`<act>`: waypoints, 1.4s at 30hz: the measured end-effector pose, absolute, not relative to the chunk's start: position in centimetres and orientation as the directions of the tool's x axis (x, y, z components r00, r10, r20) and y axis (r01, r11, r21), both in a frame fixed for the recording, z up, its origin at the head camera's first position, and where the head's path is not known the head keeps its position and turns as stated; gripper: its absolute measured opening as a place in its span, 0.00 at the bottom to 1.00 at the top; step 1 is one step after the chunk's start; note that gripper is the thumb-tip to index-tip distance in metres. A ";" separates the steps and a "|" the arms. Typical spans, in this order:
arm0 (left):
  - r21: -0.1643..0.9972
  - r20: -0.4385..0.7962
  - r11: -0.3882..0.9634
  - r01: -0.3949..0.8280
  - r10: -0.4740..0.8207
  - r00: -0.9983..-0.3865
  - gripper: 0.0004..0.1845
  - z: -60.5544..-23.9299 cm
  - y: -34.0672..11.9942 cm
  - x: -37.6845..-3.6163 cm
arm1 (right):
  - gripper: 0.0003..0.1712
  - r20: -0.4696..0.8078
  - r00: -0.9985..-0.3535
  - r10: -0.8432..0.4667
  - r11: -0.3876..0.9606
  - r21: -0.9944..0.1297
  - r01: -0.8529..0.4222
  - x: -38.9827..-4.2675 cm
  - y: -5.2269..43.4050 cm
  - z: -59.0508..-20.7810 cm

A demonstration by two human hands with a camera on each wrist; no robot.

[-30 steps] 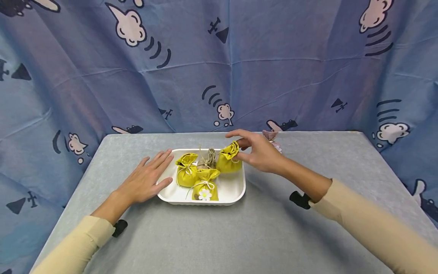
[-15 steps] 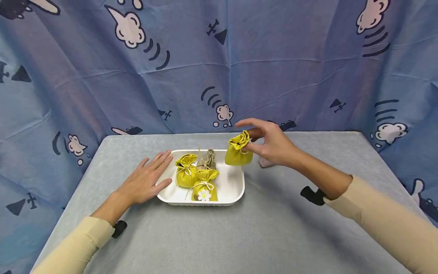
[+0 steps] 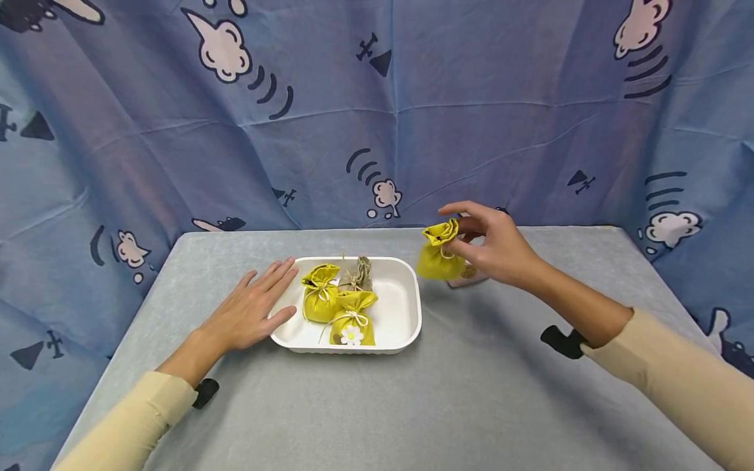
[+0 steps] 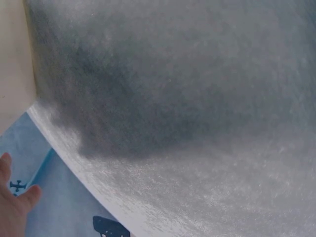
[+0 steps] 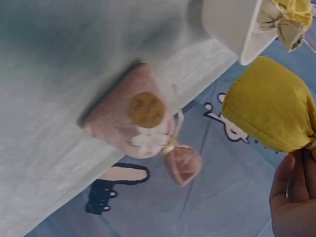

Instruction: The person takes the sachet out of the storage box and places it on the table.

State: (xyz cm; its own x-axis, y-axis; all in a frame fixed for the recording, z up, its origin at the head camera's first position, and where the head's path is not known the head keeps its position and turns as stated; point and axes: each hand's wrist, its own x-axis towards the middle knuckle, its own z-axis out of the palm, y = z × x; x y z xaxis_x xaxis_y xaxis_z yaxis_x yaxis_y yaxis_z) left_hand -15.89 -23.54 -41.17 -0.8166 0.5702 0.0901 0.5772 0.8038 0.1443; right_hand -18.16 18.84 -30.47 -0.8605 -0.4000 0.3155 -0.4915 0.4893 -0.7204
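Blue printed cloth backdrop (image 3: pixel 377 111) w/ cloud and plane doodles hangs behind and round the sides. Grey tabletop (image 3: pixel 377 392) in front of it, felt-like surface.

White tray (image 3: pixel 406 314) sits left of centre on the tabletop. Inside: two yellow pouches, one (image 3: pixel 321 291) at the tray's left, one w/ a white flower (image 3: pixel 352 320) at the front, plus a beige pouch (image 3: pixel 358 275) behind them. Right part of the tray bare.

Left hand (image 3: pixel 250 314) lies flat on the tabletop, palm down, fingers (image 3: pixel 277 275) straight and spread, thumb touching the tray's left rim. Holds nothing. Left wrist view shows mostly grey tabletop, only a fingertip or two at the corner.

Right hand (image 3: pixel 501 248) is raised above the tabletop, right of the tray. Thumb and fingers (image 3: pixel 465 212) pinch the gathered neck of a third yellow pouch (image 3: pixel 437 258), which hangs in the air, clear of the tray's rim, just past its right rear corner. Right wrist view: same yellow pouch (image 5: pixel 269 103) hanging from the fingers, body plump, tie at the neck.

Pink pouch (image 3: pixel 466 275) lies on the tabletop just behind and below the held one, mostly hidden by it and the hand in head view. Wrist view shows it better (image 5: pixel 126 118): on its side, round brown tag and small white flower on it, neck tied w/ cord.

Cream sleeves on both arms; black strap at each wrist.
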 end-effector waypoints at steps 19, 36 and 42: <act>0.144 0.086 0.806 0.574 0.568 -0.819 0.39 -41.1 -23.6 -15.9 | 0.28 0.261 -0.883 -0.390 0.474 -0.765 -0.436 -18.9 20.8 -35.1; 0.146 0.075 0.808 0.571 0.566 -0.821 0.39 -41.1 -23.5 -15.8 | 0.27 0.203 -0.899 -0.389 0.486 -0.784 -0.387 -19.4 19.2 -36.8; 0.150 0.076 0.808 0.570 0.565 -0.821 0.39 -41.1 -23.6 -15.9 | 0.26 0.205 -0.897 -0.390 0.510 -0.764 -0.396 -19.5 19.1 -36.8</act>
